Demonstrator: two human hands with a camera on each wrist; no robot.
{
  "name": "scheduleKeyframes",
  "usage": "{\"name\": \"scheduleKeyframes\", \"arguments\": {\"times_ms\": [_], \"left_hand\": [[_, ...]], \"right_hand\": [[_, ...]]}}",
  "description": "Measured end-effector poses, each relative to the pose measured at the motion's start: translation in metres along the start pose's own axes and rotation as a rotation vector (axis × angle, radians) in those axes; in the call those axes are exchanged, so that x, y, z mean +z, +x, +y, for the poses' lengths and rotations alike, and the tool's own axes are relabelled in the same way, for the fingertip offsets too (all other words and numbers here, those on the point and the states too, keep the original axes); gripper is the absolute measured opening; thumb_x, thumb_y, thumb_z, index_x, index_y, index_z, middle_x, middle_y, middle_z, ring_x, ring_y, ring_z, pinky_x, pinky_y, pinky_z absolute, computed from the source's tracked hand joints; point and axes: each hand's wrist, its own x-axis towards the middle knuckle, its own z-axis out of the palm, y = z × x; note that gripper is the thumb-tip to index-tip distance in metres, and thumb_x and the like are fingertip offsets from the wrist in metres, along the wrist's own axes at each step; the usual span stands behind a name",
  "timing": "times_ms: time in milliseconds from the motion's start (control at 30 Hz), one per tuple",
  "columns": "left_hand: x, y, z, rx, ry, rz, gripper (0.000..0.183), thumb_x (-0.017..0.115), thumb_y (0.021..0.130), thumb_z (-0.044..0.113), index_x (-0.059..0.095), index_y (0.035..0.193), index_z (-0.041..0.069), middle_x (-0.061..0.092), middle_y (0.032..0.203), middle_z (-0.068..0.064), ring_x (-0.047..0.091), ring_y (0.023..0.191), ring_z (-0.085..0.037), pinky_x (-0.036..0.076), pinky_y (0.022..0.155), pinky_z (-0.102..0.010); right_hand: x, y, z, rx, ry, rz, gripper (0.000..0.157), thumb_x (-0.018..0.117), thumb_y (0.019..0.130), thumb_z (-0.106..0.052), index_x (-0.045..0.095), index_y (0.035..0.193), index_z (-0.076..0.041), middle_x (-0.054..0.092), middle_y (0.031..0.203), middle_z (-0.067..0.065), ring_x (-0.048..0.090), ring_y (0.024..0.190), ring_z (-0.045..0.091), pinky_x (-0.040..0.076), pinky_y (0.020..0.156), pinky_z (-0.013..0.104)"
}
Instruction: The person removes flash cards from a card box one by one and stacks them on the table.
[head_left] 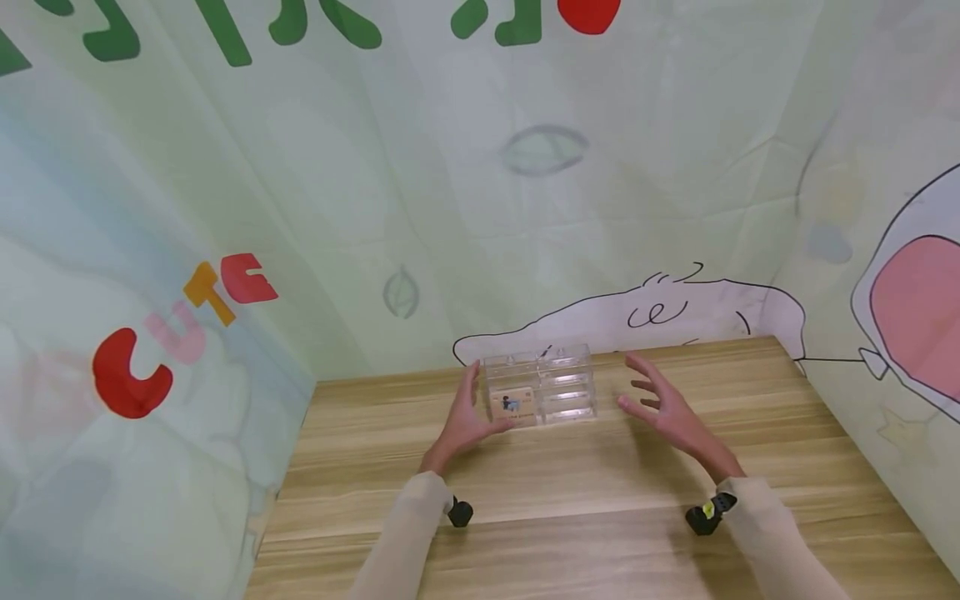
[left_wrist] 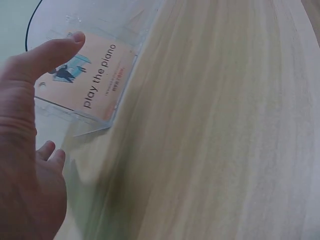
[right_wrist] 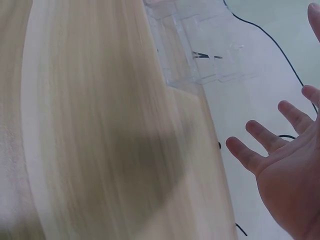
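A clear plastic rack (head_left: 567, 383) with tiered slots stands at the back of the table. In its lower left compartment sits a peach-coloured card (head_left: 515, 406), printed "play the piano" in the left wrist view. My left hand (head_left: 467, 425) is spread at the rack's left side, with the thumb (left_wrist: 62, 50) overlapping the card's front in the left wrist view. To the right of the rack, apart from it, my right hand (head_left: 670, 410) holds nothing, its fingers (right_wrist: 264, 136) extended and spread. The rack's right-hand slots show no cards.
The wood-grain table (head_left: 570, 533) ends at its back edge just behind the rack. A printed cloth backdrop (head_left: 420, 200) rises behind and on both sides. Small black devices (head_left: 460, 512) sit at both wrists.
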Motion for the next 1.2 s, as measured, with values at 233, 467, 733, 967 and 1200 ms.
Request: {"name": "scheduleKeyframes", "arguments": {"times_ms": [233,467,733,967,1200], "left_hand": [[0.007,-0.002,-0.008,-0.007,-0.070,0.015,0.127,0.095,0.074,0.019,0.008,0.167,0.014,0.018,0.171,-0.015,0.025,0.154,-0.037,0.025,0.126,-0.048],[0.014,0.000,-0.012,0.007,-0.115,0.020,0.122,0.092,0.077,0.013,0.009,0.167,0.012,0.019,0.170,-0.018,0.024,0.154,-0.038,0.024,0.126,-0.050],[0.017,0.007,-0.018,-0.016,-0.073,0.011,0.127,0.095,0.075,0.016,0.007,0.168,0.016,0.020,0.171,-0.010,0.025,0.155,-0.030,0.025,0.127,-0.043],[0.017,0.012,-0.018,0.013,-0.069,0.005,0.132,0.097,0.071,0.015,0.007,0.168,0.017,0.021,0.171,-0.011,0.026,0.154,-0.031,0.025,0.126,-0.044],[0.017,0.015,-0.021,0.014,-0.055,-0.013,0.129,0.096,0.072,0.015,0.010,0.167,0.016,0.023,0.171,-0.012,0.027,0.154,-0.032,0.026,0.126,-0.046]], "right_hand": [[0.006,-0.004,0.004,0.009,0.023,-0.003,0.075,0.066,0.102,-0.023,0.025,0.163,-0.010,0.028,0.166,0.023,0.041,0.137,0.058,0.041,0.107,0.075],[0.010,-0.006,0.012,0.035,0.045,-0.013,0.072,0.065,0.103,-0.024,0.026,0.163,-0.012,0.029,0.165,0.022,0.041,0.138,0.056,0.042,0.108,0.072],[0.016,-0.006,0.019,0.028,0.063,-0.018,0.072,0.067,0.102,-0.025,0.030,0.161,-0.009,0.034,0.162,0.023,0.045,0.135,0.057,0.045,0.106,0.070],[0.019,-0.007,0.023,0.033,0.064,-0.023,0.072,0.068,0.102,-0.024,0.031,0.162,-0.011,0.035,0.162,0.022,0.047,0.135,0.055,0.047,0.105,0.069],[0.021,-0.006,0.022,0.042,0.065,-0.023,0.070,0.068,0.102,-0.025,0.033,0.160,-0.010,0.036,0.161,0.022,0.046,0.135,0.055,0.046,0.106,0.069]]}}
